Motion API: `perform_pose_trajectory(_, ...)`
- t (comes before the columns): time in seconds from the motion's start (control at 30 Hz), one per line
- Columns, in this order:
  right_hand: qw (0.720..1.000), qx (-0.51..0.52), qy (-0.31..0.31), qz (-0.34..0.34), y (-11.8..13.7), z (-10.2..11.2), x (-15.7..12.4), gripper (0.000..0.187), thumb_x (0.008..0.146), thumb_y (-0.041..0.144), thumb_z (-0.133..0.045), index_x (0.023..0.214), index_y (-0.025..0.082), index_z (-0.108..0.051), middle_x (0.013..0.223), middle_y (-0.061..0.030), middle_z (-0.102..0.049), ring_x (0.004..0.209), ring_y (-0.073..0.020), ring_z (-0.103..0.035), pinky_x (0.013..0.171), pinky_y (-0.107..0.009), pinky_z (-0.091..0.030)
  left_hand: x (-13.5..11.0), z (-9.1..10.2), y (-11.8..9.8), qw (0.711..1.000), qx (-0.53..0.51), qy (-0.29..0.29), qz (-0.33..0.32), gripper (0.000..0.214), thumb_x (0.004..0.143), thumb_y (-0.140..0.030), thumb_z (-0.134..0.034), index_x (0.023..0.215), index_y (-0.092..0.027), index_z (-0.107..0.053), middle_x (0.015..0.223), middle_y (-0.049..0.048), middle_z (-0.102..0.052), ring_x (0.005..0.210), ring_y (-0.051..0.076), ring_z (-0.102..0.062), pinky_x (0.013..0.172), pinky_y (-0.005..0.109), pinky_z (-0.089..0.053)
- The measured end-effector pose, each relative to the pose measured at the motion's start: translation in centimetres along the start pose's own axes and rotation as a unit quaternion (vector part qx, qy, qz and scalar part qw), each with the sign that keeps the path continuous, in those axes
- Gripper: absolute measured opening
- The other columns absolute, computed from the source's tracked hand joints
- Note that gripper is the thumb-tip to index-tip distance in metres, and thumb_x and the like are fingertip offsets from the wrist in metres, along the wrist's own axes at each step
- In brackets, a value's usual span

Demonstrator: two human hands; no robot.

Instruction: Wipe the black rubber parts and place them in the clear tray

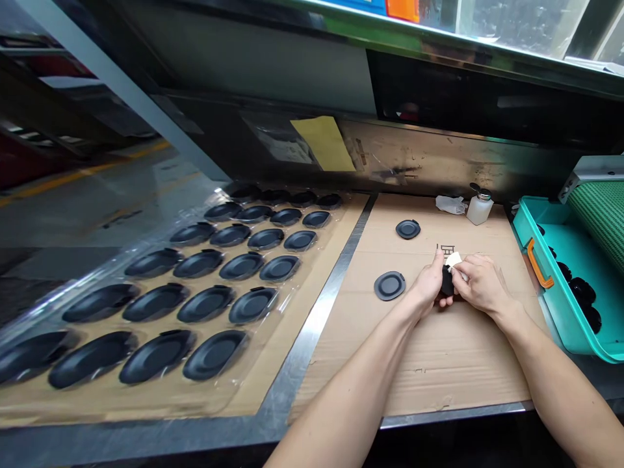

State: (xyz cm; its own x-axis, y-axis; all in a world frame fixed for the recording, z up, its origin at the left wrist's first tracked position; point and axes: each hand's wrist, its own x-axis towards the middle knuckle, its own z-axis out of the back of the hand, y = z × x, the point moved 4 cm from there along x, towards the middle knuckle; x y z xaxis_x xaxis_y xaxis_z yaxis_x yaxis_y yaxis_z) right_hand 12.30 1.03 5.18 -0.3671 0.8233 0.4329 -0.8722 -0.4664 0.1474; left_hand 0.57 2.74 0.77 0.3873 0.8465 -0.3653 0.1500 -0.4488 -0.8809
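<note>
My left hand (429, 281) is closed around a small black round part (447, 281), held just above the cardboard sheet (439, 351). My right hand (480, 283) pinches a small white cloth or pad (454, 260) against that part. Two more black round parts lie flat on the cardboard: one (389, 285) just left of my left hand, another (408, 229) farther back.
A clear blister tray (146, 364) with several rows of black parts fills the left side. At the back stand a small white dispenser bottle (479, 207) and a crumpled white wipe (451, 204). A teal bin (565, 305) holding black parts sits at the right.
</note>
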Motion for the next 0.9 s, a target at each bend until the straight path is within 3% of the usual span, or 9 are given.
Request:
perform_pose_trajectory(0.27, 0.998, 0.046, 0.011, 0.029, 0.0, 0.5, 0.1, 0.024, 0.093, 0.021, -0.053, 0.072, 0.02, -0.066, 0.078, -0.0029, -0.065, 0.075, -0.0162, -0.052, 0.078, -0.03, -0.035, -0.3, -0.2, -0.2, 0.996, 0.072, 0.038, 0.028, 0.072, 0.098, -0.069, -0.026, 0.065, -0.014, -0.059, 0.05, 0.0051, -0.058, 0.032, 0.011, -0.048, 0.031, 0.021, -0.029)
perform_pose_trajectory(0.4, 0.993, 0.085, 0.073, 0.044, -0.6, 0.6, 0.2, 0.024, 0.089, 0.019, -0.054, 0.067, 0.02, -0.063, 0.074, -0.0011, -0.064, 0.075, -0.0151, -0.053, 0.079, -0.03, -0.034, -0.5, -0.3, -0.3, 0.99, 0.112, 0.075, 0.046, 0.068, 0.098, -0.067, -0.028, 0.071, -0.014, -0.06, 0.05, 0.005, -0.059, 0.031, 0.01, -0.045, 0.03, 0.02, -0.025)
perform_pose_trajectory(0.57, 0.982, 0.124, 0.138, 0.048, -1.1, 0.6, 0.2, 0.021, 0.082, 0.014, -0.057, 0.062, 0.019, -0.062, 0.071, 0.0007, -0.064, 0.07, -0.013, -0.052, 0.072, -0.028, -0.032, -0.7, -0.5, -0.5, 0.983, 0.159, 0.071, 0.062, 0.067, 0.099, -0.066, -0.027, 0.07, -0.015, -0.058, 0.049, 0.0059, -0.061, 0.03, 0.009, -0.043, 0.03, 0.019, -0.026)
perform_pose_trajectory(0.77, 0.985, 0.135, 0.074, 0.081, -0.9, 0.7, 0.2, 0.026, 0.089, 0.016, -0.052, 0.066, 0.019, -0.063, 0.07, -0.0007, -0.06, 0.068, -0.0141, -0.049, 0.074, -0.027, -0.036, -0.8, -0.6, -0.6, 0.983, 0.146, 0.08, 0.079, 0.068, 0.097, -0.07, -0.027, 0.073, -0.015, -0.059, 0.048, 0.0047, -0.06, 0.03, 0.008, -0.041, 0.032, 0.018, -0.024)
perform_pose_trajectory(0.9, 0.978, 0.161, 0.117, 0.07, -1.0, 0.5, 0.1, 0.025, 0.086, 0.013, -0.053, 0.065, 0.02, -0.064, 0.07, 0.001, -0.06, 0.065, -0.0124, -0.05, 0.069, -0.025, -0.039, -0.7, -0.4, -0.5, 0.982, 0.16, 0.071, 0.072, 0.066, 0.099, -0.065, -0.028, 0.07, -0.014, -0.059, 0.049, 0.0067, -0.061, 0.029, 0.008, -0.042, 0.031, 0.019, -0.025)
